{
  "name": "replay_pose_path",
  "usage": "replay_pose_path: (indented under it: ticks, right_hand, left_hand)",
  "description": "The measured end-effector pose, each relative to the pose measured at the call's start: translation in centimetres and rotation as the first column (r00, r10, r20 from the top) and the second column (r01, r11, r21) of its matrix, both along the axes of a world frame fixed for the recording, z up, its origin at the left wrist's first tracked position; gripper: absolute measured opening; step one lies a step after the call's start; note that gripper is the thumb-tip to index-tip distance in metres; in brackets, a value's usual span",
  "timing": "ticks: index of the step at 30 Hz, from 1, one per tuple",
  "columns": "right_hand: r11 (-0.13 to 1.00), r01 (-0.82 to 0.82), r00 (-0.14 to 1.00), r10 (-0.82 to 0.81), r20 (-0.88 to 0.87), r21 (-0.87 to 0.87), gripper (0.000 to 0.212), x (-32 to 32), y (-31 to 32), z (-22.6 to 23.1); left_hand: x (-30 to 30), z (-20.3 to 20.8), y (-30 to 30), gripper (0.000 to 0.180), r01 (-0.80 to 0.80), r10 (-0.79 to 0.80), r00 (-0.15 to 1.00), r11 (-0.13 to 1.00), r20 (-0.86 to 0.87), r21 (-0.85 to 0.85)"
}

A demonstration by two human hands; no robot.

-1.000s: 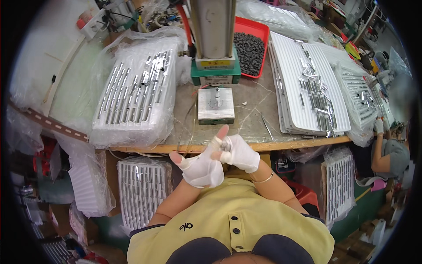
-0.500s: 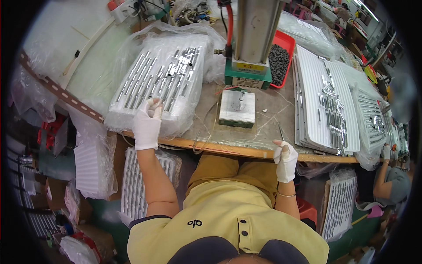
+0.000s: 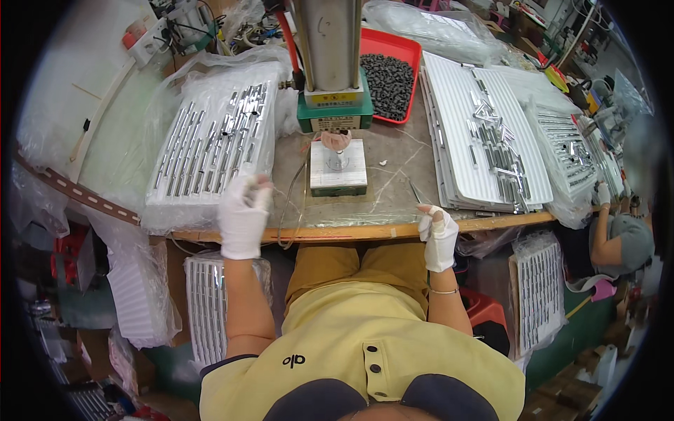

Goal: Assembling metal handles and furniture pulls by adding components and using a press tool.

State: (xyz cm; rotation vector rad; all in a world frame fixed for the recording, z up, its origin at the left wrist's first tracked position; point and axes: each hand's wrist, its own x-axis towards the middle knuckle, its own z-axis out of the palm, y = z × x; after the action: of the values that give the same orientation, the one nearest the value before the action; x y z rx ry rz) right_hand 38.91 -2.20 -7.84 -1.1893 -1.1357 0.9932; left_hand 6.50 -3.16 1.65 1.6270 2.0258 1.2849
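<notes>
My left hand (image 3: 243,219), in a white glove with bare fingertips, hovers by the near right corner of a white ridged tray (image 3: 165,214). Its fingers are bent and slightly apart, a little blurred, with nothing visible between them. Rows of shiny metal tubes (image 3: 184,151) lie in that tray. My right hand (image 3: 439,240), gloved likewise, is closed at the table's front edge; what its curled fingers hold, if anything, is hidden. A thin pointed tool (image 3: 415,190) lies just beyond its fingertips. Ahead, a small upright metal piece (image 3: 340,160) stands on a square metal block (image 3: 324,175), beneath a press (image 3: 335,109).
A red bin (image 3: 414,52) of small black parts (image 3: 387,81) stands right of the press. Stacked white trays (image 3: 441,84) with loose metal tubes (image 3: 502,151) lie farther right. A thin hose (image 3: 291,210) runs left of the block. Another person (image 3: 618,242) works at far right.
My left hand has drawn away from the tubes in the left tray, toward the press side. The view has shifted, so the bench sits farther left; my right hand keeps its closed pose.
</notes>
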Motion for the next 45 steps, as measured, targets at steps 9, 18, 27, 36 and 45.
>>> replay_pose_path:
  ticks: [9, 18, 27, 36, 45]
  right_hand:
    - [0.991, -0.108, 0.991, 0.114, -0.077, 0.075, 0.067, -3.0, 1.9, 3.2]
    - [0.86, -0.386, 0.84, 0.477, -0.257, 0.335, 0.095, -6.9, 6.7, 4.2]
    - [0.703, -0.711, 0.242, 0.235, -0.942, -0.007, 0.044, -7.9, 5.0, 2.7]
    - [0.961, 0.048, 0.364, 0.238, 0.9, -0.273, 0.033, -0.7, 7.5, 2.9]
    - [0.986, 0.103, 0.555, 0.053, 0.83, -0.132, 0.014, 0.2, 8.5, -1.6]
  left_hand:
    - [7.1, -7.5, 10.6, 0.04, 0.091, -0.057, 0.893, 0.994, -0.447, 0.055]
    - [8.0, -8.3, 5.9, 0.031, 0.797, -0.726, 0.6, 0.579, 0.336, -0.173]
    - [6.8, -7.8, 2.4, 0.03, 0.942, -0.404, 0.319, 0.24, 0.857, -0.237]
    - [0.6, -0.4, -0.8, 0.036, 0.54, -0.338, 0.487, 0.841, 0.805, 0.026]
    - [-7.7, 0.6, 2.6, 0.034, -0.379, 0.245, 0.886, 0.872, -0.393, -0.31]
